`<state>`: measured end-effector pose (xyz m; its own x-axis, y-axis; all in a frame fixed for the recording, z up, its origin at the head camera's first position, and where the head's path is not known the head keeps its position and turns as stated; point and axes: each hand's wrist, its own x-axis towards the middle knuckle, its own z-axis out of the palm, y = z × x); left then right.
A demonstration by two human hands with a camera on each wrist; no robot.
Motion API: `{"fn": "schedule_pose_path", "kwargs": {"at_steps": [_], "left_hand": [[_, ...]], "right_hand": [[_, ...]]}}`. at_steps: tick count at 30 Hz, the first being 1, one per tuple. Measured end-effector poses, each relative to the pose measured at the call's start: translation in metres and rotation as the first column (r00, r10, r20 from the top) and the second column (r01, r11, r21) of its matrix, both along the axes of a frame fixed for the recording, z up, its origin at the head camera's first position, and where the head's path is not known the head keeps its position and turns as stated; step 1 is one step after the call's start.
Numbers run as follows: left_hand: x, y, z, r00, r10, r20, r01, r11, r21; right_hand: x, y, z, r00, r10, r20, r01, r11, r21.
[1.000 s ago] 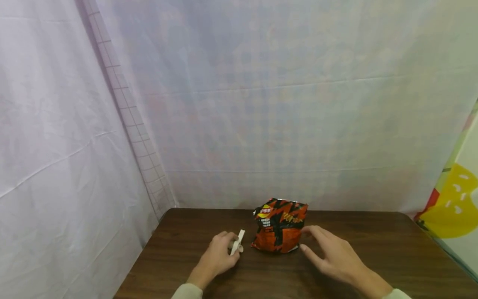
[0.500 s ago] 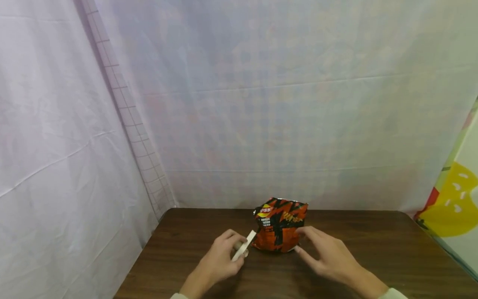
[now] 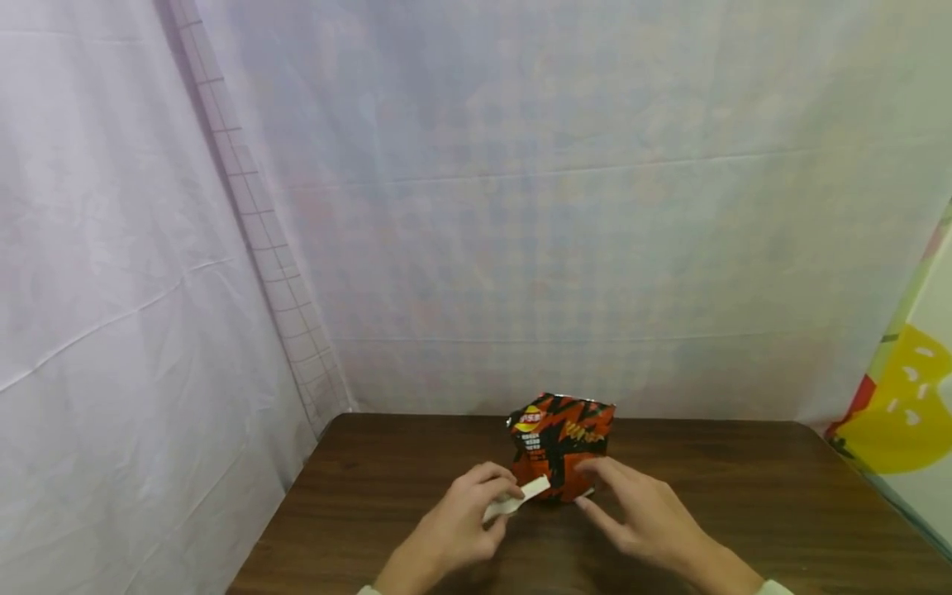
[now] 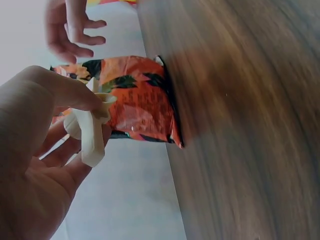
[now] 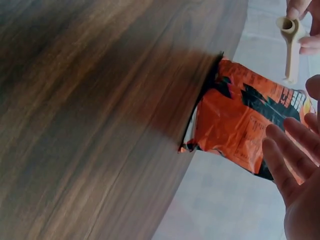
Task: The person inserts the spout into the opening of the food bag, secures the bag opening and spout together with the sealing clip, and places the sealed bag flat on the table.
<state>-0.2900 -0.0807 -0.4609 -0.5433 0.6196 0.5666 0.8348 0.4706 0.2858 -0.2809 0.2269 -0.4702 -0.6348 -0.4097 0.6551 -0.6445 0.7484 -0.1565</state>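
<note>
A red and black snack bag (image 3: 573, 438) stands upright on the wooden table. My left hand (image 3: 457, 525) pinches a cream-coloured clip (image 3: 534, 487) in front of the bag's lower left; in the left wrist view the clip (image 4: 91, 135) has a round hollow spout on it. Beside the bag's lower right is my right hand (image 3: 650, 516), its fingers spread and holding nothing. In the right wrist view those fingers (image 5: 295, 150) overlap the bag (image 5: 235, 120); whether they touch it I cannot tell.
The dark brown table (image 3: 372, 471) reaches back to a pale hanging cloth (image 3: 558, 248). Another white cloth (image 3: 119, 289) hangs along the left. At the right edge is a yellow patterned piece (image 3: 900, 405).
My left hand has moved right with the clip, which is tilted flatter and now overlaps the bag in the head view. My right hand has shifted slightly left. The bag stays in place.
</note>
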Motion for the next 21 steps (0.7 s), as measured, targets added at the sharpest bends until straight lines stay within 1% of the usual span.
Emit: {"fn": "schedule_pose_path", "kwargs": {"at_steps": [3, 7, 10, 13, 15, 18, 21], "left_hand": [[0.003, 0.004, 0.001, 1.000, -0.019, -0.024, 0.019, 1.000, -0.018], [0.005, 0.010, 0.002, 0.999, -0.032, -0.025, 0.031, 0.998, -0.047], [0.006, 0.013, 0.002, 0.998, -0.050, -0.027, 0.048, 0.997, -0.053], [0.008, 0.017, 0.002, 0.996, -0.074, -0.053, 0.072, 0.996, -0.050], [0.008, 0.019, 0.002, 0.993, -0.089, -0.079, 0.086, 0.995, -0.047], [0.009, 0.021, 0.002, 0.989, -0.102, -0.112, 0.097, 0.994, -0.045], [0.010, 0.021, 0.002, 0.988, -0.089, -0.123, 0.084, 0.995, -0.047]], "right_hand": [[0.000, -0.002, -0.001, 1.000, 0.021, -0.006, -0.021, 1.000, -0.004], [0.000, -0.005, -0.002, 0.997, 0.073, -0.014, -0.073, 0.997, -0.023], [0.000, -0.008, -0.004, 0.994, 0.108, -0.033, -0.109, 0.993, -0.034], [0.001, -0.011, -0.006, 0.991, 0.124, -0.041, -0.126, 0.991, -0.038], [0.002, -0.013, -0.007, 0.991, 0.134, -0.024, -0.135, 0.990, -0.048], [0.003, -0.014, -0.008, 0.989, 0.145, 0.025, -0.142, 0.987, -0.073], [0.003, -0.015, -0.009, 0.986, 0.153, 0.058, -0.148, 0.985, -0.091]]}}
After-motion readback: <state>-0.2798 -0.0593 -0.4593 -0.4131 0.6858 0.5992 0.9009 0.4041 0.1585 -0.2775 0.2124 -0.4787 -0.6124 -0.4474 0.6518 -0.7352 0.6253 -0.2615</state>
